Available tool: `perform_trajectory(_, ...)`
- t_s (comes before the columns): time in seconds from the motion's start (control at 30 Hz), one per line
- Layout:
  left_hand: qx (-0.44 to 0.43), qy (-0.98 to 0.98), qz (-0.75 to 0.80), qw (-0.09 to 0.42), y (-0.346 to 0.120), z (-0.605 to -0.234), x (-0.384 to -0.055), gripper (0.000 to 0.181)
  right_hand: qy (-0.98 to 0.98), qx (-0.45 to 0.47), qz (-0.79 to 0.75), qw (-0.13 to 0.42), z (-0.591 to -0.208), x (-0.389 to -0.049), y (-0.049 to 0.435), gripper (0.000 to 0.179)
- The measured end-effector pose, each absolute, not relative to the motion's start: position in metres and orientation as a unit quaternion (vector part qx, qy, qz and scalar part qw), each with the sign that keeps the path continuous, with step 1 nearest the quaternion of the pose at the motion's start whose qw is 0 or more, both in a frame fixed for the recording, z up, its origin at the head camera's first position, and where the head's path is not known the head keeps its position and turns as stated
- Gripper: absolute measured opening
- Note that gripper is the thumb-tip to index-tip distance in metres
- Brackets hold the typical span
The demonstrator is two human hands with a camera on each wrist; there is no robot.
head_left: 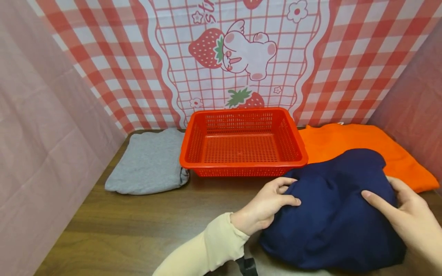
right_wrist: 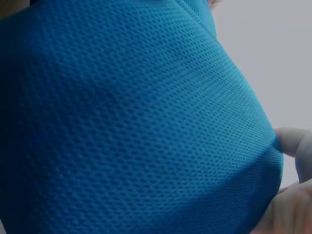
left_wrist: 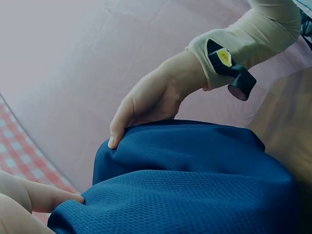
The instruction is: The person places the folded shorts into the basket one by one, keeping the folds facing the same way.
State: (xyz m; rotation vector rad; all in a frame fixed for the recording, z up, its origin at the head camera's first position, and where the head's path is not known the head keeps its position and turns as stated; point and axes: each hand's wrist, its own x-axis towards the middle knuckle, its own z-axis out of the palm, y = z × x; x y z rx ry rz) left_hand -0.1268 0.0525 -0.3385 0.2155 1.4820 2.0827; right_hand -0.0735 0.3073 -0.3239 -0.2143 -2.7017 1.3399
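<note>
A navy blue piece of clothing point(head_left: 331, 218) with mesh-textured fabric is bunched between both hands at the front right. My left hand point(head_left: 264, 205) pinches its left edge, thumb on the near face. On the opposite edge, my right hand point(head_left: 409, 214) grips the cloth, with its thumb pressed on top and the other fingers mostly hidden behind. The left wrist view shows the right hand point(left_wrist: 156, 92) across the raised cloth point(left_wrist: 195, 151). In the right wrist view the fabric point(right_wrist: 146, 122) fills most of the picture, with fingers point(right_wrist: 292, 141) at its right edge.
A red perforated plastic basket point(head_left: 243, 165) stands at the back middle of the wooden table point(head_left: 138, 230). Left of it lies a folded grey garment point(head_left: 148, 161). An orange cloth point(head_left: 352, 140) lies to its right, partly behind the navy one. Cloth-covered walls point(head_left: 114, 57) enclose the table.
</note>
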Motion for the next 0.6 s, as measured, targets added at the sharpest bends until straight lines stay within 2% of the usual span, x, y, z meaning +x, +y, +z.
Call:
perform_trajectory(0.13,0.086,0.561,0.776,0.275,0.050,-0.336,-0.128,0.043,-0.895,-0.066,0.438,0.056,-0.323,-0.076,0.307,0.046)
perform_trajectory(0.37,0.086,0.555,0.784,0.262,0.044,-0.330,-0.129,0.040,-0.887,-0.032,0.456,0.067,-0.313,-0.079,0.301,0.032)
perform_trajectory(0.6,0.106,0.545,0.789,0.263,0.035,-0.318,-0.130,0.041,-0.888,-0.036,0.452,0.080,-0.299,-0.077,0.292,0.032)
